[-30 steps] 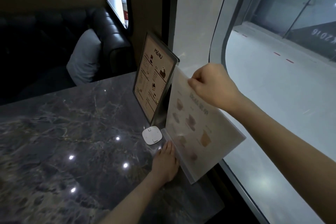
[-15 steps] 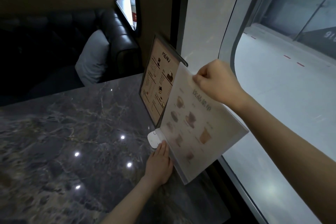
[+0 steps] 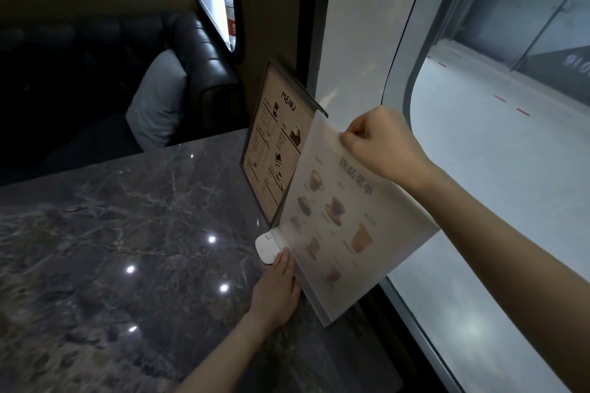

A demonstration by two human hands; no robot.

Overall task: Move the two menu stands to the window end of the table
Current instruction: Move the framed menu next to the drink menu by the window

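Head camera view: a dark marble bench point(image 3: 127, 233) runs up to a large window point(image 3: 510, 169). At the window end stands a dark-framed menu stand point(image 3: 271, 150), upright and headed "MENU". Just in front of it, overlapping its lower right corner, is a pale drinks menu stand point(image 3: 344, 226), tilted. The right hand point(image 3: 380, 143) pinches its top edge, fingers closed on it. The left hand point(image 3: 274, 290) lies flat on the bench, fingers extended against the stand's lower edge, holding nothing. A small white device point(image 3: 266, 247) sits by the fingertips. A dark sofa point(image 3: 198, 54) with a grey cushion point(image 3: 156, 99) stands beyond.
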